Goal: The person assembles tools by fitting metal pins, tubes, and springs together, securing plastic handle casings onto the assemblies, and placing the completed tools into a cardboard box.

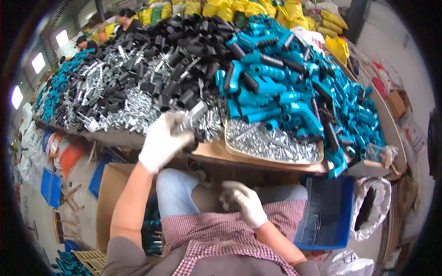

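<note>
My left hand [162, 141], in a white glove with greyed fingertips, is at the near edge of the heaped table. Its fingers are bent round something I cannot make out; a shiny metal piece [197, 110] and the dark end of a tube [190, 146] show beside them. Small metal parts [138, 110] lie just beyond this hand. Over my lap is my right hand [245, 202], gloved too, its fingers loosely bent and apart with nothing visible in them. Ahead of it, a shallow tray [276, 158] holds many small metal pins.
Black tubes [184, 34] and teal pistol-shaped housings [276, 87] form high piles. A cardboard box [113, 193] stands left of my legs, a blue bin [343, 216] right, beside a white sack [384, 198]. Two people [126, 23] are at the far left; yellow sacks [225, 9] line the back.
</note>
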The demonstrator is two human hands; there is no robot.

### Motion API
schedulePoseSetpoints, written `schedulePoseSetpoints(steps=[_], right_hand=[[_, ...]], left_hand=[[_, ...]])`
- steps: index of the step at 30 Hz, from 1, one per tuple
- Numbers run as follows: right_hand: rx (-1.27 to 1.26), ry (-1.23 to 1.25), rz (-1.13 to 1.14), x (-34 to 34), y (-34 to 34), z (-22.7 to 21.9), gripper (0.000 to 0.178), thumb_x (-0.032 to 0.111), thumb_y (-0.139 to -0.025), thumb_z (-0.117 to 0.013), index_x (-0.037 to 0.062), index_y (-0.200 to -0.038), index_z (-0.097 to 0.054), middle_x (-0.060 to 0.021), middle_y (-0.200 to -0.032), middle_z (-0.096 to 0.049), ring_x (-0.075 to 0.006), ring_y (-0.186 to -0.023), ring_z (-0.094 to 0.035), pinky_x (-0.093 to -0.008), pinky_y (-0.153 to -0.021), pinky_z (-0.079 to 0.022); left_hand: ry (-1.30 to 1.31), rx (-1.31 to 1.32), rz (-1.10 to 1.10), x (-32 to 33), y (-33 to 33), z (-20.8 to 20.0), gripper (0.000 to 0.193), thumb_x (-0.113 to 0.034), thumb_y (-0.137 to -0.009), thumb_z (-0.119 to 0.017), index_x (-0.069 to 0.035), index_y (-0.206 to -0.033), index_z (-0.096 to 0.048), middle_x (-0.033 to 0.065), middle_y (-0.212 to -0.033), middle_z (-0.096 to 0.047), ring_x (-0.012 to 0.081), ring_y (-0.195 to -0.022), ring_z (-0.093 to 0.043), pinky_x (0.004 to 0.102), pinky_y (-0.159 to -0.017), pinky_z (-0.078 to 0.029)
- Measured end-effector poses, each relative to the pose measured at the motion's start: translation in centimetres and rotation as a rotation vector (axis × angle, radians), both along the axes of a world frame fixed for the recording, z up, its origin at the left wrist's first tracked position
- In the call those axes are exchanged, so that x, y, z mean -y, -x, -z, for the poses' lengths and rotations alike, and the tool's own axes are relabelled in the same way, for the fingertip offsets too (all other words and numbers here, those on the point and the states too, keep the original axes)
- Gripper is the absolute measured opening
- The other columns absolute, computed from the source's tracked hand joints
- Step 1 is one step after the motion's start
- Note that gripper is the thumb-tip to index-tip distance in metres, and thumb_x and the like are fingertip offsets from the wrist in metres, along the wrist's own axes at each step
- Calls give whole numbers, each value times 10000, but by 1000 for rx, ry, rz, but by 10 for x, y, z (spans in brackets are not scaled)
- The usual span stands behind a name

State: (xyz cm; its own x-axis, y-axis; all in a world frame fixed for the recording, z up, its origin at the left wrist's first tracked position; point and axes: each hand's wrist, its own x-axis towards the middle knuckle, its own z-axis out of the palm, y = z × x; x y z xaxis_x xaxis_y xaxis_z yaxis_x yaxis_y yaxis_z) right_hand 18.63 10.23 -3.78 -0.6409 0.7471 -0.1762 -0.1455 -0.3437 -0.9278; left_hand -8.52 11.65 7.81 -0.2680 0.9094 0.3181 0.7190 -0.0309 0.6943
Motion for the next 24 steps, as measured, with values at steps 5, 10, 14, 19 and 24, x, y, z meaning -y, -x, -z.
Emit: schedulePoseSetpoints(steps=[5, 10, 14, 19, 24], right_hand=[[-125, -2, 42, -3, 1, -5, 525, 325, -919, -672, -29, -1288, -552, -130, -1034, -690, -173, -834, -652, -300, -763, -537], [96, -169, 24, -6, -24, 11, 413, 265, -921, -681, -41, -1188, -606, -128, -1009, -703, -162, -832, -660, -291, -761, -538], [133, -26, 159, -12, -58, -2, 469, 343, -926, -664, -26, -1207, -596, -130, -995, -709, -148, -745, -658, -281, -718, -536], [196, -58, 67, -11, -73, -9, 407, 272, -916, -660, -35, -1181, -624, -132, -962, -700, -160, -746, -665, -287, -697, -549], [245, -80, -64, -14, -73, -6, 387, 249, -913, -659, -37, -1172, -641, -135, -939, -695, -161, -719, -679, -289, -675, -554]], left_hand=[[226, 211, 155, 77, -63, 42, 386, -126, -727, -783, -3, -1065, -642, 120, -884, -680, 181, -814, -665, 308, -771, -525], [279, 217, 99, 91, -84, 62, 362, -90, -717, -792, 3, -1037, -649, 102, -901, -699, 164, -821, -658, 299, -759, -523], [440, 140, 195, 93, -71, 58, 381, -216, -736, -788, -13, -1041, -684, 168, -989, -703, 302, -901, -698, 352, -807, -536], [402, 61, 299, 93, -75, 57, 355, -224, -714, -792, -22, -993, -703, 146, -956, -699, 308, -891, -684, 356, -802, -533], [292, -20, 442, 89, -85, 56, 359, -223, -710, -797, -32, -999, -702, 138, -912, -671, 304, -842, -667, 370, -782, -533]])
